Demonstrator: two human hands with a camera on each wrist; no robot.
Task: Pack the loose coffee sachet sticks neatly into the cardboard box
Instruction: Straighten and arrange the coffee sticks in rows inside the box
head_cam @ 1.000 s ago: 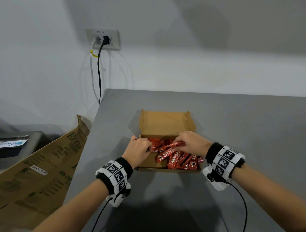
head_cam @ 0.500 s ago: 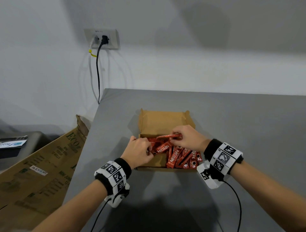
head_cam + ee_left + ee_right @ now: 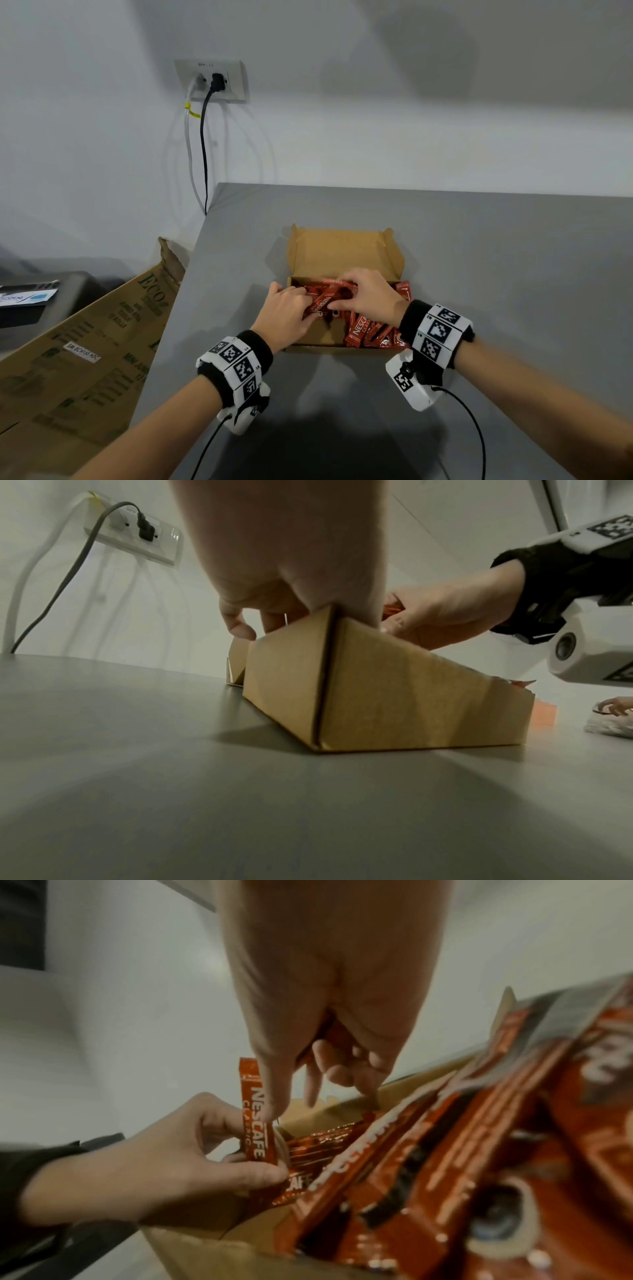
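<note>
An open brown cardboard box (image 3: 342, 251) (image 3: 377, 696) sits on the grey table, its lid flap standing up at the back. Several red coffee sachet sticks (image 3: 363, 330) (image 3: 462, 1150) lie jumbled in its right half. My left hand (image 3: 287, 313) (image 3: 205, 1150) reaches over the box's left side and pinches a red sachet stick (image 3: 257, 1118) between thumb and fingers. My right hand (image 3: 366, 294) (image 3: 325, 1001) is over the box's back, its curled fingers holding the same cluster of sachets (image 3: 329, 296). The fingertips are hidden in the head view.
A large flattened cardboard carton (image 3: 85, 342) leans against the table's left edge. A wall socket (image 3: 212, 80) with two cables is behind. Wrist cables trail toward me. In the left wrist view a small orange block (image 3: 544, 715) and white cloth (image 3: 613, 726) lie right of the box.
My right hand has moved left and forward across the box with a sachet, meeting my left hand at the box's back left. The left hand has shifted slightly inward.
</note>
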